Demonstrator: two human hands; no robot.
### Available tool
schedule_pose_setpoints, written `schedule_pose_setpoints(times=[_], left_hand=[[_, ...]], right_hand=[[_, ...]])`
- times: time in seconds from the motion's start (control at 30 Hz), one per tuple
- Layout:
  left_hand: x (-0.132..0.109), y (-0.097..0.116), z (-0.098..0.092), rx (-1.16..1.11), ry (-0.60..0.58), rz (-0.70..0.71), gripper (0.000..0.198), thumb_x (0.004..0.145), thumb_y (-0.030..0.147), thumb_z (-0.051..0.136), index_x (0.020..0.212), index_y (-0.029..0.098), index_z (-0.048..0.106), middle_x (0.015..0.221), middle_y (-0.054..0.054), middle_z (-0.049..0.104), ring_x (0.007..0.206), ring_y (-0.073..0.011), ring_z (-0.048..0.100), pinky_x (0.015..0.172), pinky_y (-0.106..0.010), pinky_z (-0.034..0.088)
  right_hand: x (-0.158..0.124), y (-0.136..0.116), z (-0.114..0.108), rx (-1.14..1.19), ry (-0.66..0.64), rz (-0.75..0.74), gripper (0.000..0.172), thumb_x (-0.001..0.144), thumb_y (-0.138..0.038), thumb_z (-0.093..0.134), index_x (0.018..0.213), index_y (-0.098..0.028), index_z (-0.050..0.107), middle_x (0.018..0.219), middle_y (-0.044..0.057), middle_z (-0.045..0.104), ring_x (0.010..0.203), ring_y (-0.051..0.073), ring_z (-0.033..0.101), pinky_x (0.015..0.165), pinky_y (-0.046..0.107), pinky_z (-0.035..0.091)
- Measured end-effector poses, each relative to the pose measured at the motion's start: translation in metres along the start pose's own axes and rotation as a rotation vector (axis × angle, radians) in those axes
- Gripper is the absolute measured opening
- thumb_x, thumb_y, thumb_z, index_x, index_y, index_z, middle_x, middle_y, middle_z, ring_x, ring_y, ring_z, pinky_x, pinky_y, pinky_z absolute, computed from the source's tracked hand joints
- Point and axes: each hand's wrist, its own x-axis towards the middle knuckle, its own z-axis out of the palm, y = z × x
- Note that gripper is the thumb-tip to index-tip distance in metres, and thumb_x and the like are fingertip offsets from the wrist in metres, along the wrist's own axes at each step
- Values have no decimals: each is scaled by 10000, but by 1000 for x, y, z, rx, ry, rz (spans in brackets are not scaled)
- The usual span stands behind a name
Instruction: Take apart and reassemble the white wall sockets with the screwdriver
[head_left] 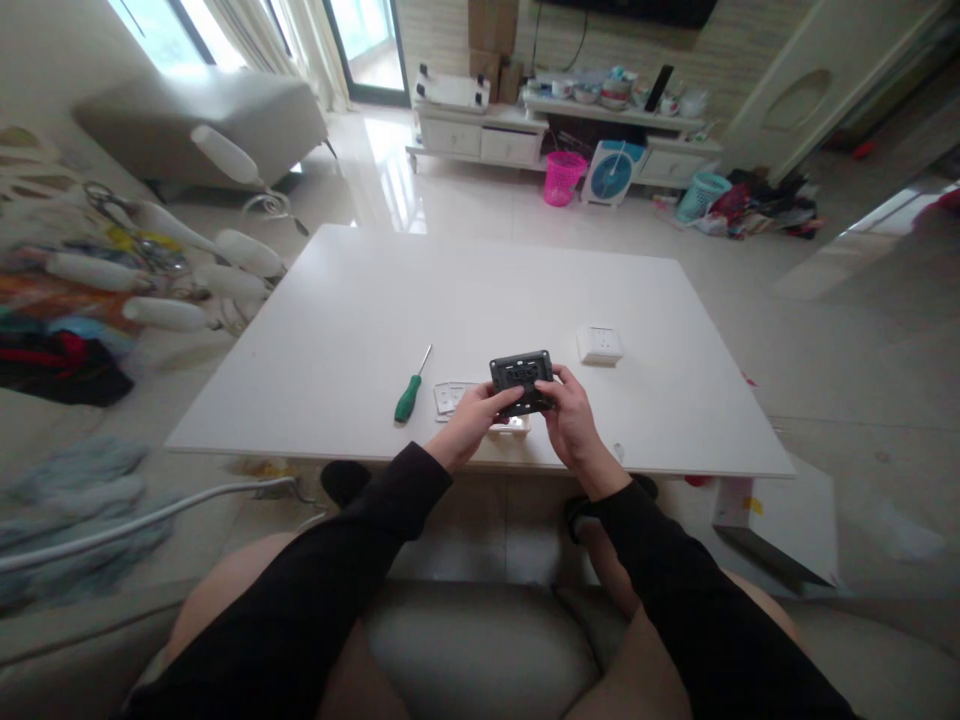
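Between my two hands is a black wall socket insert (517, 370), a flat rectangular plate tilted up above the table's near edge. My left hand (480, 415) grips its left side, thumb lying on the face. On the right side my right hand (574, 415) is closed on it too, thumb across the lower part. Under the insert shows part of a white open box (511, 426), mostly hidden by it and my hands. A clear and white cover plate (450, 396) lies just left of my left hand. Farther left lies a green-handled screwdriver (409, 396), its shaft pointing away.
A white socket on a box (600, 345) stands to the right on the white table (480, 285). A small clear piece (619, 452) lies near the front edge. White lamp shades (232, 262) crowd the table's left side. A white box (787, 525) stands on the floor at right.
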Motion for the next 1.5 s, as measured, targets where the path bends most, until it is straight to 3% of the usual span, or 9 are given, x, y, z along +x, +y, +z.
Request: schedule_pose_setpoints(times=[0.13, 0.3, 0.4, 0.53, 0.67, 1.1, 1.33, 1.5], left_hand=[[1, 6, -4, 21, 50, 7, 487, 660, 476, 894, 970, 122, 764, 913, -76, 750, 784, -133, 655, 625, -213, 429], [-1, 10, -2, -79, 102, 40, 475, 623, 414, 928, 904, 163, 638, 782, 11, 673, 638, -67, 575, 602, -190, 422], [-5, 11, 1, -65, 80, 41, 557, 598, 329, 950, 991, 185, 584, 860, 6, 695, 706, -90, 636, 660, -208, 492], [-8, 13, 5, -84, 64, 54, 590, 626, 263, 939, 1062, 205, 546, 1003, -9, 686, 865, -147, 703, 788, -319, 601], [-8, 14, 6, -61, 56, 73, 569, 644, 228, 919, 1058, 210, 530, 1026, -10, 665, 848, -150, 707, 759, -344, 630], [-7, 23, 0, 196, 84, 134, 554, 627, 153, 840, 1119, 191, 587, 976, -48, 701, 782, -167, 698, 596, -233, 547], [-5, 21, -12, 222, 119, 91, 606, 617, 148, 839, 1134, 195, 527, 947, -45, 711, 723, -155, 689, 616, -251, 536], [1, 9, -22, 269, 115, 55, 512, 619, 115, 835, 1046, 172, 558, 883, -29, 699, 700, -139, 670, 643, -265, 538]], right_hand=[[0, -1, 0, -22, 26, 26, 363, 641, -374, 826, 912, -221, 639, 840, -17, 720, 771, 157, 633, 691, 269, 522], [1, 5, 0, -37, 53, 7, 400, 642, -383, 840, 936, -233, 614, 868, -7, 735, 802, 171, 677, 740, 303, 569], [1, 7, 1, 3, 65, 7, 433, 624, -357, 850, 942, -248, 578, 846, -24, 732, 786, 160, 677, 742, 295, 571], [-1, 6, 4, 17, 30, 29, 461, 620, -336, 859, 965, -260, 562, 860, -31, 734, 822, 159, 687, 758, 285, 565], [-3, 3, 5, 26, 35, 55, 424, 630, -364, 848, 903, -252, 543, 872, -28, 728, 822, 160, 682, 742, 290, 567], [-2, 14, -4, -46, 67, 131, 367, 630, -448, 840, 857, -197, 698, 821, 4, 725, 736, 144, 646, 647, 255, 520], [-3, 26, -16, -156, 9, 153, 401, 647, -499, 860, 852, -180, 730, 801, 20, 735, 657, 134, 650, 625, 263, 533], [-2, 35, -30, -307, -27, 154, 414, 651, -531, 862, 823, -166, 768, 775, 33, 745, 643, 144, 649, 638, 286, 547]])
